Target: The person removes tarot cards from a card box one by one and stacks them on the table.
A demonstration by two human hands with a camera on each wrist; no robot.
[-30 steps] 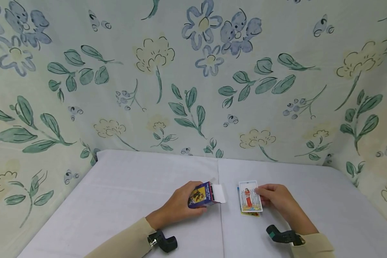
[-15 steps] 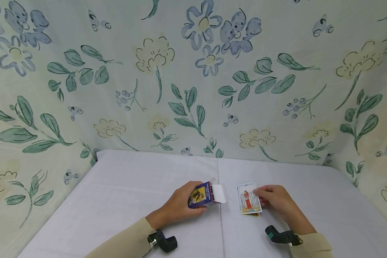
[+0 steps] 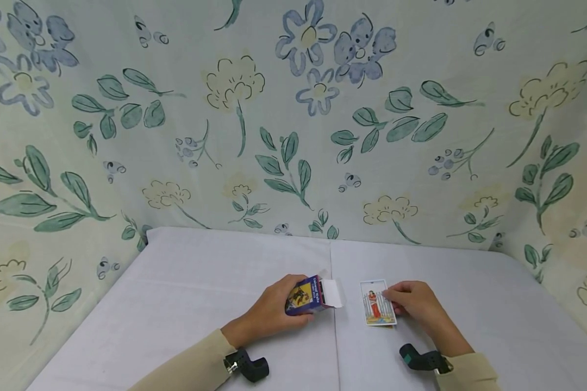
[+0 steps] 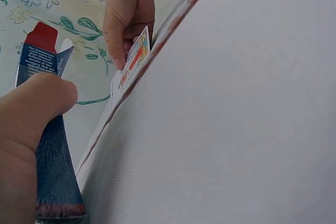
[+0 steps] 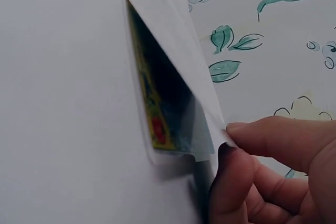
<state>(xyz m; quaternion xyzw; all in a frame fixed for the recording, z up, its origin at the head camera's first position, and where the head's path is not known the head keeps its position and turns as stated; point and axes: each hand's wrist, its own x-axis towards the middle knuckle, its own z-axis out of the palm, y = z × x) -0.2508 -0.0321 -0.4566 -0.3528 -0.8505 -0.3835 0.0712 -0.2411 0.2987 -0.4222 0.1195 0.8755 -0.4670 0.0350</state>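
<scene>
In the head view my left hand (image 3: 266,315) grips a blue tarot card box (image 3: 300,297), whose white flap is folded open at its right end. The left wrist view shows the thumb across the box's printed side. My right hand (image 3: 413,301) pinches the right edge of a tarot card (image 3: 378,305) between thumb and fingers; a red-robed figure is printed on it. Beneath lies a second card (image 5: 157,135), mostly hidden, with yellow and red artwork showing in the right wrist view. There the held card is tilted up along the pinched side.
A white cloth (image 3: 200,271) with a crease down its middle covers the table. Behind and at both sides hangs a floral curtain (image 3: 244,179). Each wrist bears a black camera mount, the left one (image 3: 249,366) close to the table's near side.
The right hand and its card have shifted slightly towards the person. That card now overlaps the lower one more squarely, leaving only a sliver visible. The left hand and box stay put.
</scene>
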